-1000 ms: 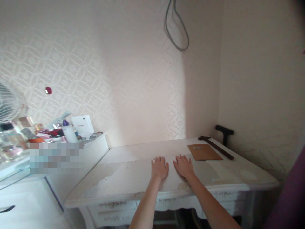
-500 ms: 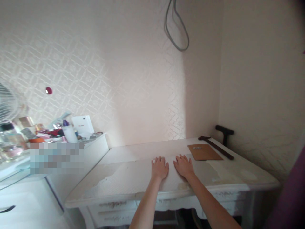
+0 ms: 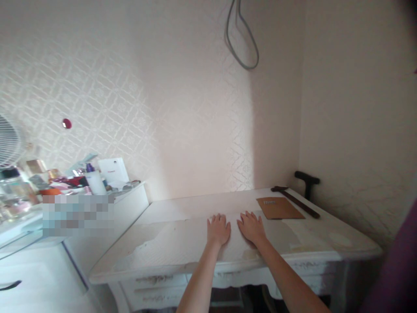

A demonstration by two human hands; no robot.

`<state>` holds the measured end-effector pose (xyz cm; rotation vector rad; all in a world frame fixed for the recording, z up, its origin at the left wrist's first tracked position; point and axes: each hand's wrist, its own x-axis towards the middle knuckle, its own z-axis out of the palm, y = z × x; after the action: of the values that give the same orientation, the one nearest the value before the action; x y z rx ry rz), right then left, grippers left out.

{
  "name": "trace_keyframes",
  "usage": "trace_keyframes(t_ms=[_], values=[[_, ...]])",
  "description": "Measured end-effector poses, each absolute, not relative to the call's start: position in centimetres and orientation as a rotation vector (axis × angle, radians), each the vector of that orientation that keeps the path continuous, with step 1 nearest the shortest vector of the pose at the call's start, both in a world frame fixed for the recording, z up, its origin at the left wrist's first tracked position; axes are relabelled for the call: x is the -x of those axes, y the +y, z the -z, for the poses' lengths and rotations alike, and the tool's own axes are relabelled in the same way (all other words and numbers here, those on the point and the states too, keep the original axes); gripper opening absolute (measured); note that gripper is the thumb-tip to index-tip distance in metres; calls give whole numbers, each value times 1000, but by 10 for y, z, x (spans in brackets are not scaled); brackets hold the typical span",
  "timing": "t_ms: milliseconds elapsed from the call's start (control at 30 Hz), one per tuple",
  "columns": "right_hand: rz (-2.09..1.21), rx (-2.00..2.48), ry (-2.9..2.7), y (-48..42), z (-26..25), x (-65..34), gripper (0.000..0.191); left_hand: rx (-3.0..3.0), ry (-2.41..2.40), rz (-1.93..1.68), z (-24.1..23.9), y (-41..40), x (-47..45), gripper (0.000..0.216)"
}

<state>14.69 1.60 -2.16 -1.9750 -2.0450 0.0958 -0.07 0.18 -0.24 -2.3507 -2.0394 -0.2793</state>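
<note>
My left hand (image 3: 218, 229) and my right hand (image 3: 251, 227) lie flat, palms down, side by side on the top of a worn white table (image 3: 169, 248). Neither hand holds anything and the fingers are spread. A brown card envelope (image 3: 279, 208) lies on the table a little to the right of my right hand. Just beyond it lies a dark hammer (image 3: 296, 201), its handle pointing toward the table's right edge.
A white dresser (image 3: 97, 226) stands at the left, crowded with bottles, jars and a white box (image 3: 113, 171). Part of a fan (image 3: 9, 141) shows at the far left. A grey cable loop (image 3: 243, 41) hangs on the wall. A black handle (image 3: 306, 180) rises behind the table.
</note>
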Motion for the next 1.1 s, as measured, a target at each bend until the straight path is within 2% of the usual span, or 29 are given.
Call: trace_keyframes(t_ms=[1100], values=[[-85,1995,-2060,15,20,-146,52,2346,-2051,272,3,3,1,52]])
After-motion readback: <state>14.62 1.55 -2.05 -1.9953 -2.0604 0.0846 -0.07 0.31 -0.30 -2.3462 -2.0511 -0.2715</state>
